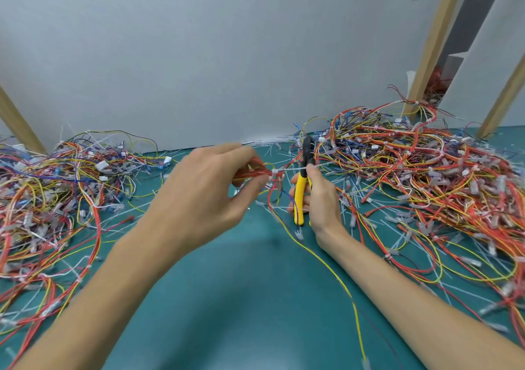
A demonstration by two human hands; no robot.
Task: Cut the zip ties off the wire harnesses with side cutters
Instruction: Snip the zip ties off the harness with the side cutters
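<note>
My left hand (199,187) pinches a small bundle of red wires (255,172) above the table, just left of a white zip tie (275,173) on that bundle. My right hand (318,199) grips the yellow-handled side cutters (301,196) upright, black jaws pointing up near the pile behind. The thumb and a finger of that hand also pinch the thin white tail of the zip tie (295,168), which runs across to the bundle. A yellow wire (326,264) trails from the bundle toward me.
A large heap of red, yellow and blue harnesses (412,165) lies at the right, another heap (56,187) at the left. Cut white tie scraps (267,145) litter the green mat (241,298). A grey wall and wooden posts (431,45) stand behind.
</note>
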